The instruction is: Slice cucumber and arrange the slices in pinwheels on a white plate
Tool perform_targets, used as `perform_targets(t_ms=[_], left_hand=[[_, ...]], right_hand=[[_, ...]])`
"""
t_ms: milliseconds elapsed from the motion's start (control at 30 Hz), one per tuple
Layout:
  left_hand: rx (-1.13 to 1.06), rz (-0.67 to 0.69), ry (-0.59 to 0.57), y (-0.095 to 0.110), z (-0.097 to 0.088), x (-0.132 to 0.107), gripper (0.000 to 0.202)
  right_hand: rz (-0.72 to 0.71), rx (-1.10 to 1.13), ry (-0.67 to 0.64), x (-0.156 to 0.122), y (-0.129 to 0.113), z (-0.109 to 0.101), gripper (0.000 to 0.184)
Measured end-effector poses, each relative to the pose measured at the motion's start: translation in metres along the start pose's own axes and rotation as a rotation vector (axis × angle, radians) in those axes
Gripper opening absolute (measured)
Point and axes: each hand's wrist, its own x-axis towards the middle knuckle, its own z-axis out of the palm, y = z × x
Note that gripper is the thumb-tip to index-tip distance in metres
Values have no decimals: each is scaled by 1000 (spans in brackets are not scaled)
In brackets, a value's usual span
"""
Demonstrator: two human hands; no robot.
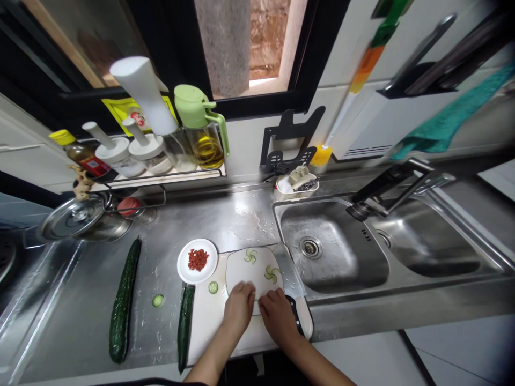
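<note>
Both hands rest at the near rim of a white plate point(251, 271) that sits on a white cutting board point(209, 316). The plate bears two pinwheel shapes of green cucumber slices point(272, 274). My left hand point(239, 308) has its fingers curled down onto the plate's edge. My right hand point(277, 313) is curled the same way beside it; what the fingertips pinch is hidden. A cleaver point(292, 281) lies along the board's right side. A cucumber piece point(185, 324) lies on the board's left edge, with a round slice point(213, 287) near it.
A small white dish of red bits point(197, 260) stands behind the board. A whole cucumber point(124, 300) and a loose slice point(158, 300) lie on the steel counter to the left. Sink point(333, 252) and tap to the right; oil bottles point(203, 128) and a pot lid point(74, 217) at the back left.
</note>
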Motion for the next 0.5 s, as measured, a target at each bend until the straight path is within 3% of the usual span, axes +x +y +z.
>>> perform_targets(t_ms=[500], left_hand=[[23, 35, 8, 7, -3, -3, 25]], right_hand=[[-10, 13, -4, -1, 0, 0, 16]])
